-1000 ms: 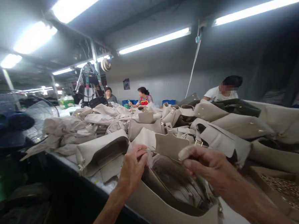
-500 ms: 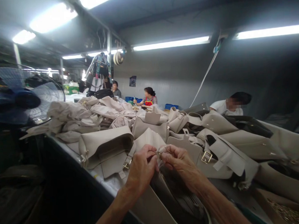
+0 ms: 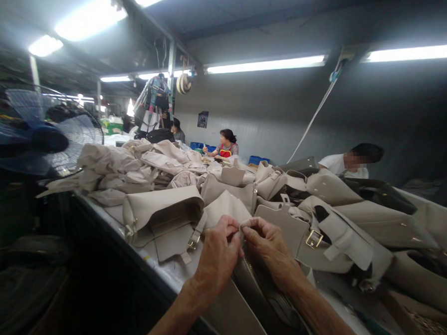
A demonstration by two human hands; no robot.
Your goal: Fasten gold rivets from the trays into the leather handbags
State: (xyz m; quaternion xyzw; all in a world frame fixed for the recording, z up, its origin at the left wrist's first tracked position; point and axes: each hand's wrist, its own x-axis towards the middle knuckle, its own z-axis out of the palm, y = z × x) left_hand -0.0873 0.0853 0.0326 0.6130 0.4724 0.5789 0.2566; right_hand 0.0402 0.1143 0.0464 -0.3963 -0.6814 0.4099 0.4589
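A beige handbag (image 3: pixel 231 314) stands open below my hands, with its dark interior and a zipper (image 3: pixel 256 284) showing. My left hand (image 3: pixel 216 255) pinches the far upper edge of this bag between thumb and fingers. Right beside it, my right hand (image 3: pixel 272 250) grips the same edge, and the fingertips of both hands nearly meet. A small part at the pinch is mostly hidden by the fingers. To the left lies another beige bag (image 3: pixel 165 203) with a strap and a gold buckle (image 3: pixel 193 243). Further right, a bag flap carries a square gold buckle (image 3: pixel 314 238).
Beige bags (image 3: pixel 379 212) and a heap of soft beige cloth pieces (image 3: pixel 111 163) cover the table. A box of small metal parts (image 3: pixel 422 322) sits at lower right. A fan (image 3: pixel 45 139) stands at left. Co-workers (image 3: pixel 228 145) (image 3: pixel 352 160) are beyond the table.
The view has shifted slightly, so the scene sits a little further right. Both hands stay pinched at the bag's edge; a small gold-coloured glint between them is now covered.
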